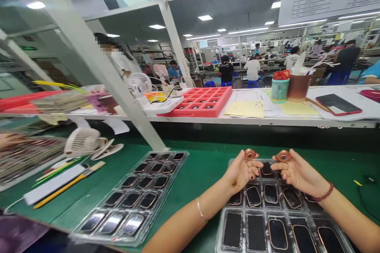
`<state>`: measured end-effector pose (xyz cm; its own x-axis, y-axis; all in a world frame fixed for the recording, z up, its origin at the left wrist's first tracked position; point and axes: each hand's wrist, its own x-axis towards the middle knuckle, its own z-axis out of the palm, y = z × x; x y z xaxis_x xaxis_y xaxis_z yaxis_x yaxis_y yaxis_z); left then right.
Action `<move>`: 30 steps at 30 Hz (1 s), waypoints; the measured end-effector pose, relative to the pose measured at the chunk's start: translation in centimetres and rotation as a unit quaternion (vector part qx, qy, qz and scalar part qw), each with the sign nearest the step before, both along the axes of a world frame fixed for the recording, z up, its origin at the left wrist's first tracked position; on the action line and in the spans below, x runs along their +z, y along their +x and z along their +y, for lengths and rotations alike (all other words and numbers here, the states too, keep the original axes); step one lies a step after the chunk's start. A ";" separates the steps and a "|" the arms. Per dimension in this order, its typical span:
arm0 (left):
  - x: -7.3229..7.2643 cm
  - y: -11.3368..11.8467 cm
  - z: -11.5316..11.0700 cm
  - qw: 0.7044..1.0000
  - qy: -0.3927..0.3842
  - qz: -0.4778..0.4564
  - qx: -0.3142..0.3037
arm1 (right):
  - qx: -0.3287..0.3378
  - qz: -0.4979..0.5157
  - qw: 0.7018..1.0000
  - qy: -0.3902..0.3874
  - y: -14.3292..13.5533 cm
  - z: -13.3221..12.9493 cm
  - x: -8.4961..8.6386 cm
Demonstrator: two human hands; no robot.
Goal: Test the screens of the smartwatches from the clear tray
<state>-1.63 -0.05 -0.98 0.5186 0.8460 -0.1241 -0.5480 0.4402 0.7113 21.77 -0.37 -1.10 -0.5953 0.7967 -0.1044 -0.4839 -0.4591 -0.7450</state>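
Observation:
My left hand (241, 170) pinches a copper-coloured smartwatch case (250, 154) between thumb and fingers; its round dark centre faces me. A matching smartwatch case (283, 155) is gripped in my right hand (303, 172), a short way to the right. Both hands are raised over the far end of a clear plastic tray (218, 241). In its compartments lie several dark rectangular watch screens (278, 234), many with rose-gold frames. My hands and wrists cover part of the far rows.
Left of my arms, another clear tray (139, 241) holds more watch screens. A paintbrush (69, 185), a white fan (83, 141) and stacked trays (29, 158) lie farther left. The shelf ahead carries a red divided box (204, 97), a cup (279, 90) and a phone (338, 103). A slanted post (127, 99) meets the bench.

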 end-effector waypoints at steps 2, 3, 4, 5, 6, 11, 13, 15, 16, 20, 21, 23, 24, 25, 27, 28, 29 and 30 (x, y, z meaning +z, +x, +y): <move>0.0 0.3 -0.4 0.997 0.062 0.054 0.002 | -0.006 -0.023 0.999 0.032 -0.3 -0.4 0.3; 0.0 0.4 -0.7 0.992 0.092 0.084 0.005 | -0.009 -0.041 0.998 0.052 -0.6 -0.6 0.5; 0.0 0.6 -0.9 0.987 0.117 0.114 0.007 | -0.009 -0.062 0.995 0.075 -0.8 -0.9 0.6; 0.0 0.7 -1.1 0.980 0.138 0.141 0.009 | -0.010 -0.086 0.991 0.100 -1.1 -1.1 0.7; 0.0 0.8 -1.3 0.974 0.156 0.165 0.013 | -0.014 -0.109 0.986 0.127 -1.4 -1.3 0.8; 0.1 0.9 -1.7 0.945 0.215 0.247 0.010 | -0.058 -0.222 0.938 0.259 -2.2 -2.0 1.2; 0.1 0.8 -1.8 0.939 0.227 0.259 0.002 | -0.070 -0.247 0.921 0.293 -2.3 -2.1 1.3; 0.1 0.8 -1.8 0.936 0.231 0.266 0.002 | -0.072 -0.252 0.912 0.315 -2.3 -2.3 1.5; 0.1 0.8 -1.8 0.936 0.230 0.267 0.003 | -0.069 -0.252 0.911 0.320 -2.3 -2.3 1.5; 0.1 0.8 -1.8 0.938 0.224 0.266 0.003 | -0.066 -0.269 0.906 0.322 -2.2 -2.3 1.4; 0.1 0.8 -1.8 0.938 0.223 0.265 0.003 | -0.067 -0.271 0.905 0.322 -2.2 -2.3 1.3; 0.1 0.8 -1.8 0.939 0.221 0.262 0.003 | -0.067 -0.271 0.904 0.324 -2.1 -2.2 1.1; 0.0 0.8 -1.8 0.940 0.221 0.260 0.003 | -0.067 -0.269 0.904 0.325 -2.1 -2.2 1.1; 0.0 0.8 -1.8 0.940 0.221 0.259 0.002 | -0.066 -0.268 0.904 0.326 -2.1 -2.2 1.0; -0.1 0.8 -1.8 0.941 0.221 0.256 0.001 | -0.064 -0.266 0.904 0.328 -2.0 -2.1 0.9; -0.1 0.8 -1.7 0.941 0.220 0.256 0.001 | -0.064 -0.266 0.904 0.328 -2.0 -2.1 0.8; -0.1 0.8 -1.7 0.942 0.220 0.255 0.001 | -0.064 -0.267 0.904 0.328 -2.0 -2.1 0.8; -0.1 0.8 -1.7 0.942 0.220 0.255 0.001 | -0.065 -0.270 0.903 0.327 -2.0 -2.1 0.9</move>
